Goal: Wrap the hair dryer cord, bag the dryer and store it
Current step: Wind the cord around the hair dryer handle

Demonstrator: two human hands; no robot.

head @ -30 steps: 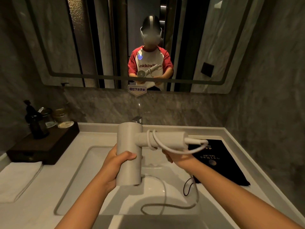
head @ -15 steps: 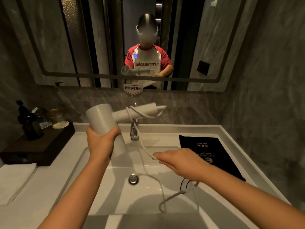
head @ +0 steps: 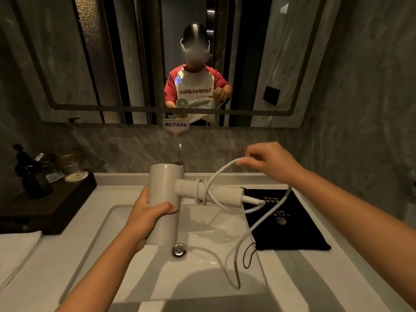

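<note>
A white hair dryer (head: 165,192) hangs above the sink, barrel upright, handle pointing right. My left hand (head: 146,216) grips the barrel from the left. Its white cord (head: 249,230) is looped a few turns around the handle near the barrel. My right hand (head: 272,163) pinches the cord above and to the right of the handle, holding a loop up. The rest of the cord drops past the handle's end into the basin. A black drawstring bag (head: 290,224) with gold print lies flat on the counter at the right, its black string (head: 247,257) hanging over the sink edge.
The white basin (head: 202,275) with a metal drain (head: 179,249) lies below the dryer. At the left stands a dark wooden tray (head: 47,206) with a pump bottle and jars, a folded white towel (head: 15,251) in front of it. The mirror reflects a person.
The dryer has come down and right, its barrel now upright over the sink. My right hand has risen from below the handle to above it, carrying the cord up into a loop.
</note>
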